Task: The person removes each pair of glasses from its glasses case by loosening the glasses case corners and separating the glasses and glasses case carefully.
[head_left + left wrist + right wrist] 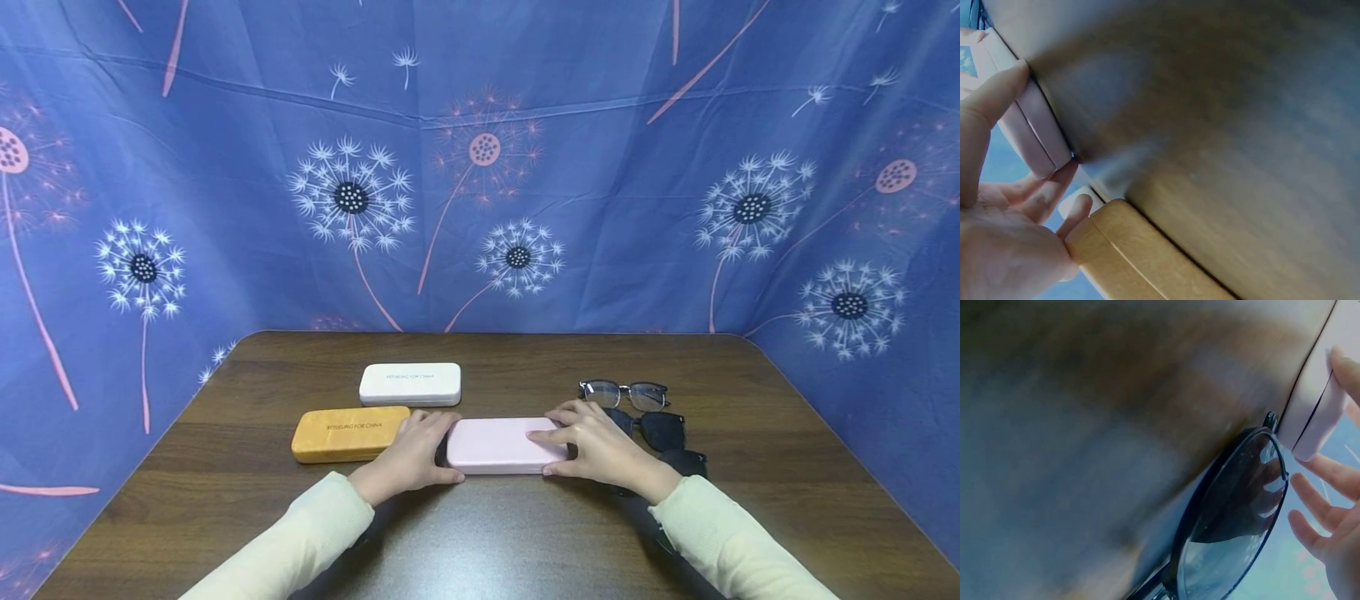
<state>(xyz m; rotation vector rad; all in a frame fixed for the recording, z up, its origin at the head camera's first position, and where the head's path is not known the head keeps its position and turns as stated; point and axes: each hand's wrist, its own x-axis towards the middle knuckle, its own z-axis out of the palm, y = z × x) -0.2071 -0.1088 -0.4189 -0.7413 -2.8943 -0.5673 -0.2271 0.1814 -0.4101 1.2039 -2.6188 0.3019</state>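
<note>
A pale pink glasses case (502, 442) lies on the table between the two hands. My left hand (411, 454) holds its left end, thumb on the front side and fingers round the back corner. At the right end, my right hand (603, 446) grips it with the thumb at the front and a finger over the lid. The right wrist view shows a dark seam between lid and base (1310, 428). Beside the left hand lies a yellow glasses case (345, 435); in the left wrist view the little finger is close against that case (1141, 250).
Behind the yellow case sits a white glasses case (410, 385). Clear-lensed glasses (648, 397) and dark sunglasses (663, 432) stand at the right, with another dark pair (688, 462) partly hidden by the right forearm. A patterned blue cloth (480, 167) hangs around the wooden table (487, 542).
</note>
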